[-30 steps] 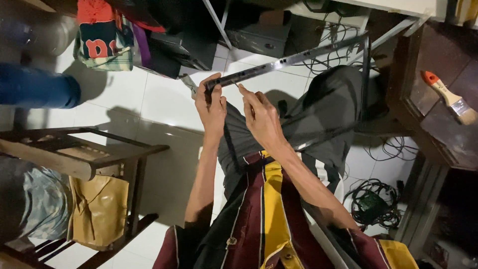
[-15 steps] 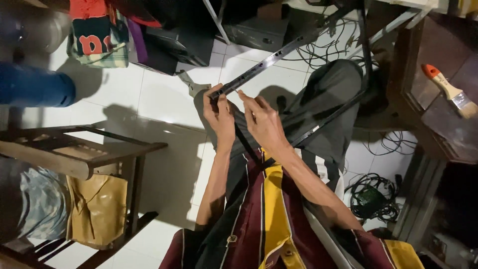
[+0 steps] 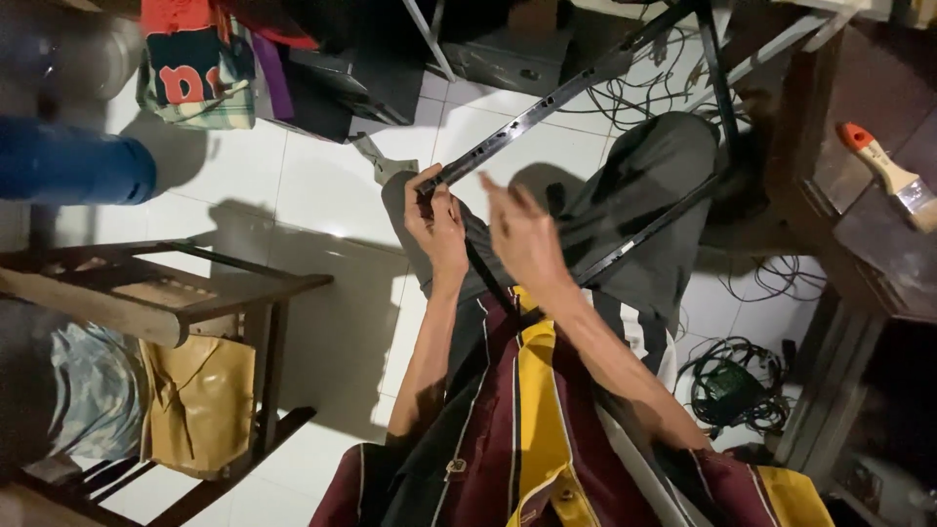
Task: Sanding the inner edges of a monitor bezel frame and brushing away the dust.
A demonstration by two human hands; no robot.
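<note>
A thin dark rectangular frame [image 3: 547,107] of metal bars rests across my lap and reaches up to the right. My left hand [image 3: 437,226] grips the near corner of this frame, thumb over the bar. My right hand [image 3: 522,234] hovers just right of it, blurred, fingers spread and holding nothing; it is off the bar. Below the hands are my grey trousers [image 3: 654,185] and a maroon and yellow striped shirt [image 3: 532,429].
A dark wooden chair [image 3: 185,303] with a yellow bag [image 3: 200,400] beneath stands left. A paintbrush with an orange handle [image 3: 883,171] lies on a dark table at right. Cables [image 3: 732,390] coil on the white tiled floor. A blue cylinder [image 3: 73,161] lies far left.
The frame has swung up and away to the right. My right hand has come off the bar and lifted with fingers spread. My left hand keeps its grip on the corner.
</note>
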